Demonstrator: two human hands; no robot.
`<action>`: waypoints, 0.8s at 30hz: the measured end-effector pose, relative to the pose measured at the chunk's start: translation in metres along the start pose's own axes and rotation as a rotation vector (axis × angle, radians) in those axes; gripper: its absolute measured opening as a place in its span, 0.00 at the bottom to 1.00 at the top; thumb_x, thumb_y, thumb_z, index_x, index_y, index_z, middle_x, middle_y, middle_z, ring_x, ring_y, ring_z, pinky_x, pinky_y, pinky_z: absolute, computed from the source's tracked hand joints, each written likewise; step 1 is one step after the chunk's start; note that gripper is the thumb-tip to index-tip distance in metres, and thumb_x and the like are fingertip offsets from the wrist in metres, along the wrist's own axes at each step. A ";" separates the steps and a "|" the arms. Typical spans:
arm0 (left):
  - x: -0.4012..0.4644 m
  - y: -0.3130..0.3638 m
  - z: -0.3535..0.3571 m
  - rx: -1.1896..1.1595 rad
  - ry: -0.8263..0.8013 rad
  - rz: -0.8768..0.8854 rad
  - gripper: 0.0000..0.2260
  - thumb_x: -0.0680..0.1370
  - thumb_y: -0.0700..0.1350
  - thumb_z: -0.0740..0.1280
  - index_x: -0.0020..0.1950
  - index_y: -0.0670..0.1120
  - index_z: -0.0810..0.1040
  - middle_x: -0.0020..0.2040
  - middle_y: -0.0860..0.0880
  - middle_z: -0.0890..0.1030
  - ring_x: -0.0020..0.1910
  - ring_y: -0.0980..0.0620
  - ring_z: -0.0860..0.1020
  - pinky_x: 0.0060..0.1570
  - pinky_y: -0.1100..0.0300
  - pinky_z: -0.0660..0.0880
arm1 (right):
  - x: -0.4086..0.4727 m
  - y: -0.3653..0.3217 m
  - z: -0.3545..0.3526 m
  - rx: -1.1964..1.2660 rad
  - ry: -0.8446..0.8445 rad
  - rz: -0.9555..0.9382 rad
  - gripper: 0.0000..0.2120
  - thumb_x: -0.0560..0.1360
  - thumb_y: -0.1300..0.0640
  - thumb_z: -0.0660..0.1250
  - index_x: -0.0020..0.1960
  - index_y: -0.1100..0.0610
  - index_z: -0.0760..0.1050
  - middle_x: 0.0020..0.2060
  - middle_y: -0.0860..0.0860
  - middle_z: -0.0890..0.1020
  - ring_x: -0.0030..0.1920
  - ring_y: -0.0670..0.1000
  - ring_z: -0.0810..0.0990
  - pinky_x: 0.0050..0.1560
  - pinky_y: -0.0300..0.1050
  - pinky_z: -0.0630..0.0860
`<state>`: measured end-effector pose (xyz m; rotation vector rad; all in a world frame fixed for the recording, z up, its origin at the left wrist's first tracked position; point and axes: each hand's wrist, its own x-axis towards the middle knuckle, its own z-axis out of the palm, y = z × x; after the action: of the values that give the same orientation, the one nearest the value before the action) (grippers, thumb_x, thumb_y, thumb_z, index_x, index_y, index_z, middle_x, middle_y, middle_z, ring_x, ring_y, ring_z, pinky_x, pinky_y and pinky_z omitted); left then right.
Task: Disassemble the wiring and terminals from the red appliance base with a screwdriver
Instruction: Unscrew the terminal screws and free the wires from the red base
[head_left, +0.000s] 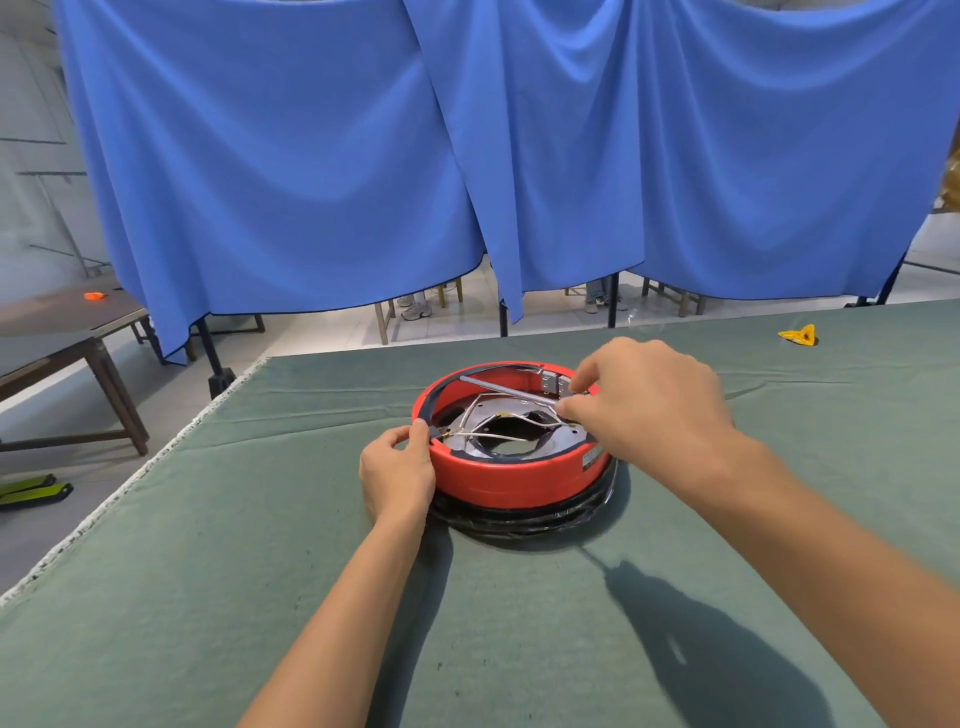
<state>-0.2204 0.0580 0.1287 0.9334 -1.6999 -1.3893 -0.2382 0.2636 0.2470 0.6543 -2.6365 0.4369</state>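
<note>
A round red appliance base (511, 475) lies on the green table cloth (260, 519), open side up, with a black ring under it. Inside I see a grey metal plate, thin white wires (498, 434) and a metal terminal block (553, 382) on the far rim. My left hand (397, 473) grips the base's left rim, thumb on top. My right hand (644, 397) hovers over the right side and holds a screwdriver; its grey metal shaft (498, 388) points left across the opening. The handle is hidden in my palm.
A small yellow object (800, 335) lies far right on the cloth. Blue curtains (311, 156) hang behind the table. Dark wooden tables (62, 353) stand at the left, one bearing an orange item (94, 296). The table's left edge runs diagonally.
</note>
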 end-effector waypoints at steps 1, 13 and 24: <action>0.000 0.000 -0.002 0.002 -0.014 0.006 0.12 0.73 0.53 0.65 0.31 0.52 0.81 0.29 0.51 0.80 0.33 0.49 0.76 0.36 0.56 0.73 | 0.002 0.003 0.006 0.032 -0.029 0.020 0.10 0.73 0.44 0.67 0.47 0.49 0.82 0.39 0.50 0.83 0.39 0.56 0.75 0.32 0.43 0.62; 0.007 0.023 -0.016 0.265 -0.354 0.134 0.10 0.77 0.50 0.66 0.45 0.46 0.83 0.34 0.49 0.82 0.33 0.49 0.79 0.38 0.56 0.77 | 0.015 0.031 0.056 0.174 -0.080 0.157 0.14 0.74 0.39 0.65 0.45 0.47 0.81 0.44 0.48 0.84 0.46 0.55 0.81 0.37 0.43 0.65; -0.025 0.072 0.041 1.246 -0.461 0.924 0.09 0.75 0.46 0.67 0.54 0.48 0.80 0.55 0.47 0.79 0.59 0.44 0.71 0.51 0.54 0.66 | 0.014 0.029 0.071 0.201 0.097 0.150 0.14 0.77 0.38 0.61 0.50 0.45 0.79 0.42 0.46 0.83 0.46 0.53 0.80 0.36 0.44 0.63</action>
<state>-0.2513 0.1090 0.1912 0.2063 -2.8471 0.2110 -0.2845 0.2558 0.1851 0.4826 -2.5793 0.7663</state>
